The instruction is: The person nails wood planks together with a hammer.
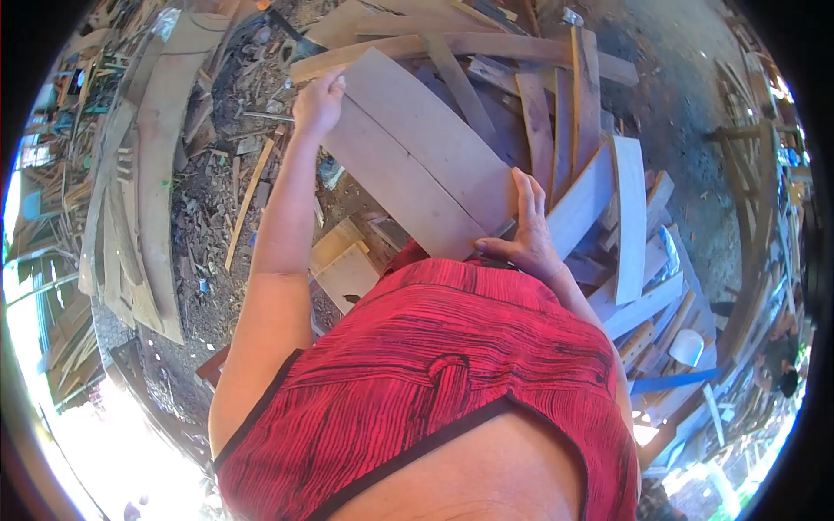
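A wide, pale wooden panel [434,130] slants across in front of me, split lengthwise by a thin dark seam. My left hand [320,104] is closed on its far left corner, fingers pinched at the edge. At the near right end, my right hand [526,234] grips the panel, with the thumb along the near edge and the fingers over the right corner. Beneath and behind the panel lie several loose boards, among them a long curved plank [382,52]. A small light wood block [347,269] sits below it, close to my red shirt [417,321].
Pale offcuts [630,217] and brown planks [586,95] are heaped on the right. A blue strip [673,380] lies lower right near a white rounded object [686,347]. Long slabs [156,174] line the left, beside ground [208,217] littered with chips and a thin stick [249,204].
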The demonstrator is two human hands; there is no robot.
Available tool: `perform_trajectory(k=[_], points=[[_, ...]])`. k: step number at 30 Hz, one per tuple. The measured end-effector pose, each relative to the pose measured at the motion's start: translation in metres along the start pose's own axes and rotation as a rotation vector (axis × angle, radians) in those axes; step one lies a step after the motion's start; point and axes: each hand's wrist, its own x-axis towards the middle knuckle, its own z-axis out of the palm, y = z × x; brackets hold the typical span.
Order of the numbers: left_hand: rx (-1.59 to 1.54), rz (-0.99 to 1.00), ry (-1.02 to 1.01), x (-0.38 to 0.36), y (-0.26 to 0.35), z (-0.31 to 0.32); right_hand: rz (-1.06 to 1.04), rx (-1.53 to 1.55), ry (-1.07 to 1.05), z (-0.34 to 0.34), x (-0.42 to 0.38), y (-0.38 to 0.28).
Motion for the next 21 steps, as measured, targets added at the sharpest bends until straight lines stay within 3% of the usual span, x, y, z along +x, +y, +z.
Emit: perform_trajectory(k=[21], points=[[-0.082, -0.018, -0.034, -0.006, 0.01, -0.01, 0.047, 0.016, 0.072, 0.005, 0.005, -0.004]])
